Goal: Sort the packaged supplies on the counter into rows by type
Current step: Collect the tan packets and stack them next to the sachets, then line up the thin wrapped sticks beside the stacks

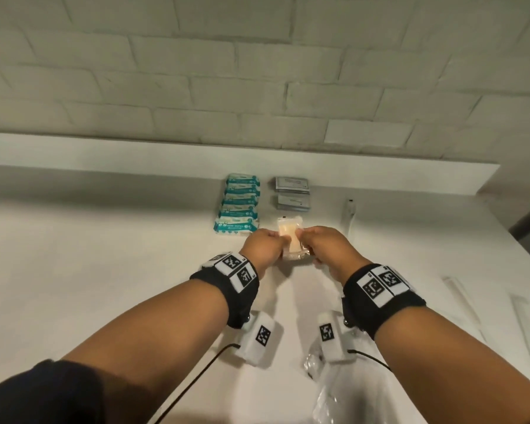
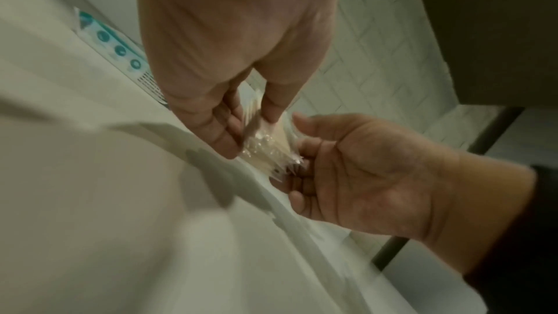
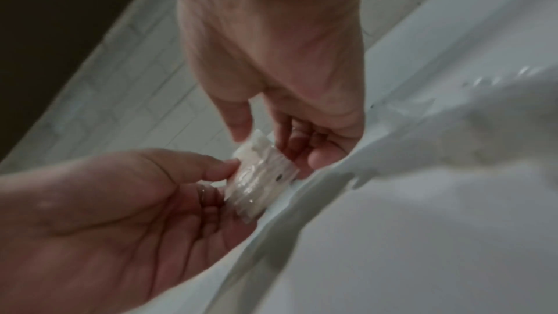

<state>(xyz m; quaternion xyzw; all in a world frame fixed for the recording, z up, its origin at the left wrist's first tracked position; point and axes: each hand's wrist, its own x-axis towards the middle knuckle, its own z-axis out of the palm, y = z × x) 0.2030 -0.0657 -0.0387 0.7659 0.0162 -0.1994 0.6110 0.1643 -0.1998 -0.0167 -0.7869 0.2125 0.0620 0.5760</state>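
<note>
White counter (image 1: 104, 270) holds teal packs (image 1: 238, 206) and gray packets (image 1: 291, 192) just past the hands. Left hand (image 1: 265, 246) and right hand (image 1: 328, 247) both pinch one clear packet (image 1: 289, 237) between them.

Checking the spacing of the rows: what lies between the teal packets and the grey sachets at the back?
Nothing: the head view shows a bare strip of white counter between the teal packets and grey sachets.

White brick wall (image 1: 257, 71), white counter (image 1: 104, 255).
</note>
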